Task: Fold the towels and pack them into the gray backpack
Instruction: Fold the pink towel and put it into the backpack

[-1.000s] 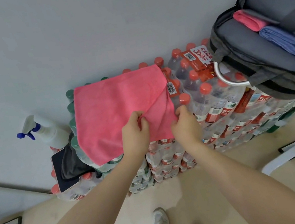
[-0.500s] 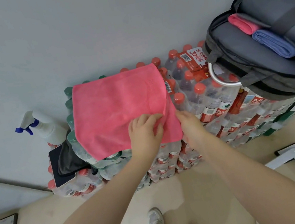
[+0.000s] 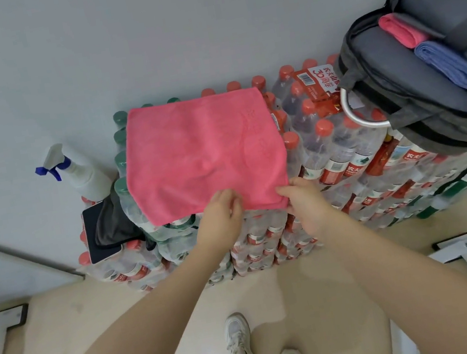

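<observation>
While the square pink microfibre towel [image 3: 203, 154] lies flat on the stacked shrink-wrapped water bottles [image 3: 323, 142], we judge the next fold wants its near hem lifted evenly. Left of the towel stand a white spray bottle [image 3: 82, 178] and a dark phone [image 3: 97, 232], close enough to snag. Our left hand [image 3: 220, 213] curls its fingers at the hem; whether they pinch we cannot tell. Our right hand [image 3: 305, 201] pinches the near corner. Right of the towel, the open gray fabric backpack [image 3: 418, 100] leaves bottle tops clear between.
</observation>
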